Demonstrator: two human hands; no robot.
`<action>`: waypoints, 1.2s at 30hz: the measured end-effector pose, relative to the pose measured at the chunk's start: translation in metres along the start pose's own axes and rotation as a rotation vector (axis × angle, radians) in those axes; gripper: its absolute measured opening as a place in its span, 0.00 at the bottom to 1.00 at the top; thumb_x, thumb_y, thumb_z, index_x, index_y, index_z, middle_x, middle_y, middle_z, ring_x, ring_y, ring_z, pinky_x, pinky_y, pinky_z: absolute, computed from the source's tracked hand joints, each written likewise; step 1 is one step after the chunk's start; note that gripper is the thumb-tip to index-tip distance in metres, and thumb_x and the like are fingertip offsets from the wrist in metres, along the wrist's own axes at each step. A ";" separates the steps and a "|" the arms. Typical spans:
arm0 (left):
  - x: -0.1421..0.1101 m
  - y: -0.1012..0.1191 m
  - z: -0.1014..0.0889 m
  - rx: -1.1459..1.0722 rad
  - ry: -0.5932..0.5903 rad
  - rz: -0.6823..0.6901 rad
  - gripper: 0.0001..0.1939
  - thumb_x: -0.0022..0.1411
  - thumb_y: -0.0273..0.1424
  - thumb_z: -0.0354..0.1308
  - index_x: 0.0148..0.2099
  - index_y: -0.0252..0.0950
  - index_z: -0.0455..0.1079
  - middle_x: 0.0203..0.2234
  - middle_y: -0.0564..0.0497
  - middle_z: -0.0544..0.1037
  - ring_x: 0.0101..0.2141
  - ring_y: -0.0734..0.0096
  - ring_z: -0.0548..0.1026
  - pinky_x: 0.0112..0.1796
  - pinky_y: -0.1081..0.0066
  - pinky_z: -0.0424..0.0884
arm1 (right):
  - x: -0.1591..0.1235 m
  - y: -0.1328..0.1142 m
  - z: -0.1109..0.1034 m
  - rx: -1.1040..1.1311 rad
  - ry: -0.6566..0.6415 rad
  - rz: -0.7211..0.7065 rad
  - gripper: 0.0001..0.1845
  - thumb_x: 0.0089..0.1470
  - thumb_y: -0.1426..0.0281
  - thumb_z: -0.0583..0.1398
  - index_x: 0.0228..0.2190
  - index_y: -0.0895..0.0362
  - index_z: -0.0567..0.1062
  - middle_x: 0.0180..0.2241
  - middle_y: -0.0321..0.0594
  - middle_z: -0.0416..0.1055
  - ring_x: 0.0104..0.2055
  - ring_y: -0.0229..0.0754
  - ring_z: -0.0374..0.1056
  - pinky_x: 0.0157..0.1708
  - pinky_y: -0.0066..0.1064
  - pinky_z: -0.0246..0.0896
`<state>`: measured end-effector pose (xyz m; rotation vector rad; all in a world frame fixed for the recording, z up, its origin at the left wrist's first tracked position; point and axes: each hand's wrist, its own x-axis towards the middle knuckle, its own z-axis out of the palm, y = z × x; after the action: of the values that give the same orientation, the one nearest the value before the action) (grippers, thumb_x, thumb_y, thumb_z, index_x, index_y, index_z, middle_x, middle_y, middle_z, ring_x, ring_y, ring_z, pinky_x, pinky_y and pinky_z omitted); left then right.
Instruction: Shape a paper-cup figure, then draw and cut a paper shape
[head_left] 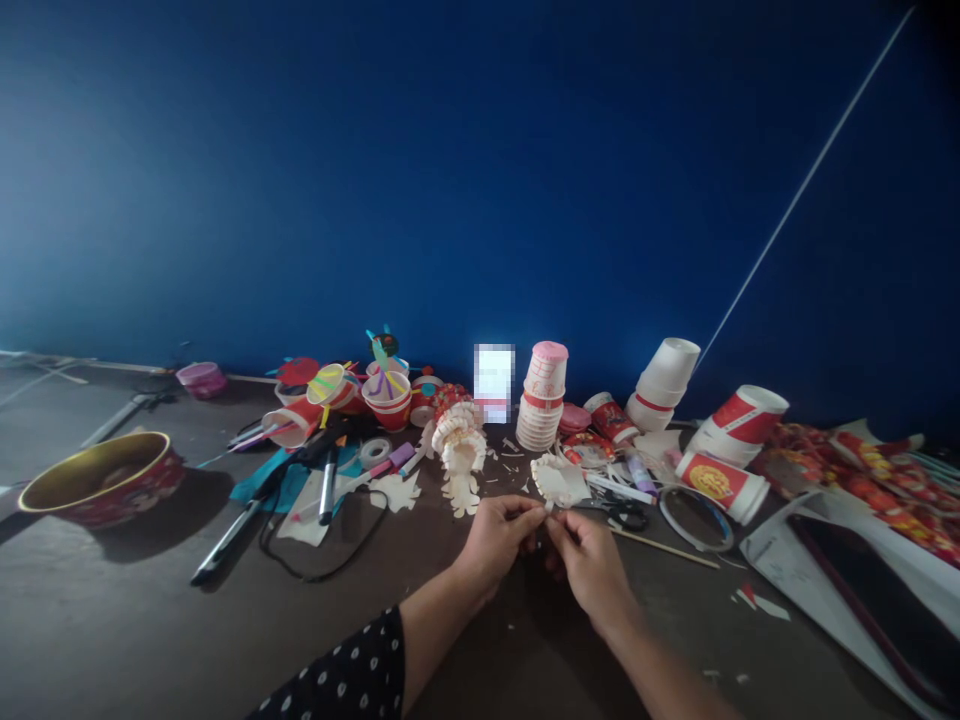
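Observation:
My left hand (496,540) and my right hand (592,565) meet in the middle, fingertips pinched together. Between them they grip the lower edge of a white paper cutout (561,482) with a curled, scalloped rim. The exact fold under the fingertips is too small to make out. Just left stands a fringed paper piece (461,455), white in front with red behind. Black-handled scissors (630,514) lie close to my right hand, beside a thin wooden stick (667,548).
Behind are stacked paper cups (541,400), with more cups (664,385) to the right. A roll of tape (697,518) and a phone (877,590) lie at right. At left are decorated cups (388,395), a utility knife (232,540), a black cord (300,575) and a gold-lined bowl (101,490).

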<state>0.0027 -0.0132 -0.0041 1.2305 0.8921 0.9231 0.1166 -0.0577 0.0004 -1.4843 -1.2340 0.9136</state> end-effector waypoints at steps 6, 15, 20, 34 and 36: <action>-0.002 0.000 0.002 -0.080 -0.013 -0.016 0.13 0.41 0.34 0.62 0.29 0.29 0.71 0.15 0.54 0.68 0.16 0.81 0.60 0.19 0.78 0.54 | 0.001 0.003 0.000 -0.058 0.041 -0.020 0.19 0.47 0.57 0.53 0.18 0.59 0.71 0.10 0.33 0.62 0.13 0.35 0.57 0.14 0.24 0.50; -0.002 0.000 0.005 0.006 0.094 0.009 0.14 0.44 0.38 0.59 0.23 0.30 0.67 0.11 0.57 0.63 0.15 0.81 0.58 0.19 0.78 0.54 | 0.000 0.005 0.003 -0.088 0.040 -0.092 0.21 0.50 0.56 0.50 0.19 0.58 0.70 0.12 0.34 0.62 0.14 0.37 0.59 0.15 0.26 0.52; -0.001 -0.003 0.004 0.065 0.161 0.035 0.15 0.48 0.39 0.55 0.23 0.31 0.65 0.11 0.58 0.61 0.15 0.82 0.56 0.18 0.79 0.52 | 0.000 0.005 0.004 0.008 0.011 -0.076 0.16 0.48 0.58 0.54 0.27 0.58 0.71 0.18 0.37 0.68 0.16 0.37 0.62 0.15 0.25 0.55; -0.002 -0.009 0.008 0.110 0.224 0.091 0.17 0.49 0.41 0.54 0.20 0.32 0.62 0.12 0.58 0.60 0.16 0.82 0.55 0.18 0.79 0.52 | -0.006 -0.002 0.008 0.058 0.069 -0.060 0.13 0.47 0.60 0.56 0.25 0.58 0.70 0.17 0.36 0.67 0.18 0.38 0.64 0.18 0.25 0.59; -0.002 -0.007 0.008 0.089 0.222 0.080 0.18 0.48 0.43 0.55 0.20 0.32 0.62 0.12 0.58 0.60 0.16 0.82 0.55 0.17 0.79 0.52 | -0.005 -0.001 0.008 0.040 0.068 -0.070 0.13 0.48 0.60 0.55 0.26 0.58 0.70 0.16 0.36 0.67 0.17 0.38 0.63 0.17 0.25 0.58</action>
<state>0.0103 -0.0190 -0.0100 1.2631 1.0754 1.1098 0.1078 -0.0607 -0.0007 -1.4200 -1.2039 0.8300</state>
